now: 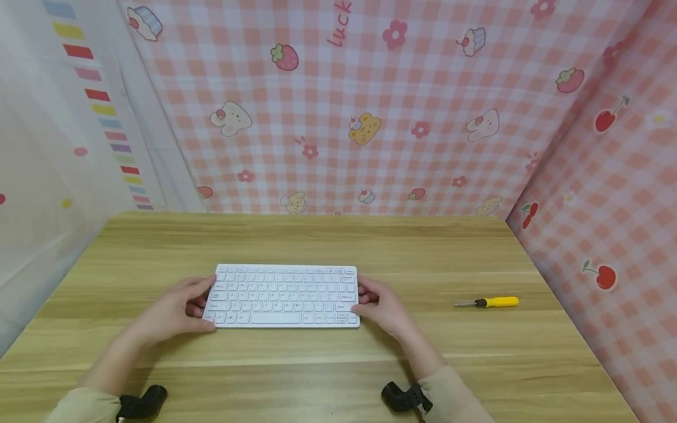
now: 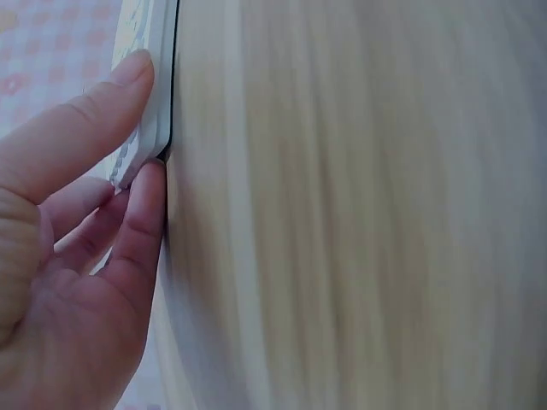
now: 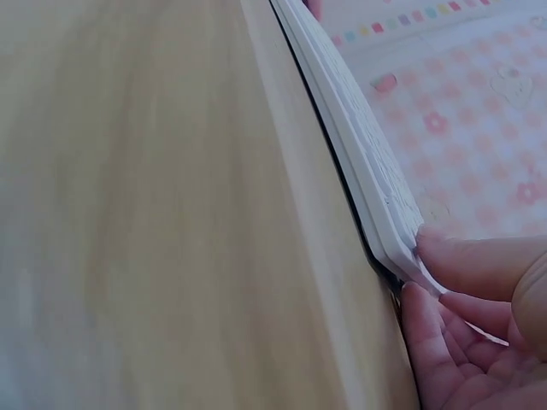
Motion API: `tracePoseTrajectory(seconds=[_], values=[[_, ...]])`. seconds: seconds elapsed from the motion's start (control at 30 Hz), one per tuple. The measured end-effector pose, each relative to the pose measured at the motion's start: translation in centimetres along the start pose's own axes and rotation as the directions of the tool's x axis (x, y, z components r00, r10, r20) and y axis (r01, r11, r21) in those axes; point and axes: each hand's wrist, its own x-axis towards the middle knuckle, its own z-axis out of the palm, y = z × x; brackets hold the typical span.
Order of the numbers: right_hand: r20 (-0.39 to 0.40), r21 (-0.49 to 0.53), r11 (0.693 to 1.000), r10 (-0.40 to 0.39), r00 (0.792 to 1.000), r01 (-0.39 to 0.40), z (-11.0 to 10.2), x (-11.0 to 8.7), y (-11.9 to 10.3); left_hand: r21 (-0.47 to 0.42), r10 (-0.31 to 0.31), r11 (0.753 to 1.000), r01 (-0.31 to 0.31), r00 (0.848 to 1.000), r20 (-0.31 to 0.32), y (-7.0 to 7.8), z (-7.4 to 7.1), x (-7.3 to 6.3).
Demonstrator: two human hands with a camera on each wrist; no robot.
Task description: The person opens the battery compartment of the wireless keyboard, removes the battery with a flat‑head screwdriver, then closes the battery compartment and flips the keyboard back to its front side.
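A white keyboard (image 1: pixel 280 296) lies level over the wooden table, keys up, its long side facing me. My left hand (image 1: pixel 171 311) pinches its left end; in the left wrist view the thumb (image 2: pixel 90 107) presses the top edge and the fingers (image 2: pixel 141 222) curl at the underside. At the opposite end my right hand (image 1: pixel 383 305) pinches the near right corner, with its thumb (image 3: pixel 479 260) on top and fingers (image 3: pixel 432 342) below. A thin dark line runs under the keyboard's edge in both wrist views; whether it touches the table I cannot tell.
On the right of the table (image 1: pixel 296 370) lies a screwdriver (image 1: pixel 497 302) with a yellow handle, its tip toward the keyboard. Behind the table hangs a pink checked cloth (image 1: pixel 338 164), and another cloth (image 1: pixel 624 235) closes the right side. Black wrist cameras (image 1: pixel 404 398) sit at both sleeves.
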Motion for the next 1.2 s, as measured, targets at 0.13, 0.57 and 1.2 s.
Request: tracePoseTrajectory(seconds=[0.13,0.57,1.2], values=[[-0.009,-0.003,1.0,0.015,1.0,-0.015,-1.2,-0.3,0.2,-0.009,0.003,1.0,-0.003,1.0,0.003,0.8,0.9,0.7],[0.02,-0.078,0.997,0.006,1.0,-0.005,-4.8,-1.3,1.0,-0.011,0.011,1.0,-0.011,1.0,0.006,3.0,3.5,2.2],[0.036,-0.166,0.985,0.041,0.999,-0.035,-7.4,-1.9,1.8,-0.041,-0.005,0.999,0.006,1.0,0.028,4.5,5.2,2.9]])
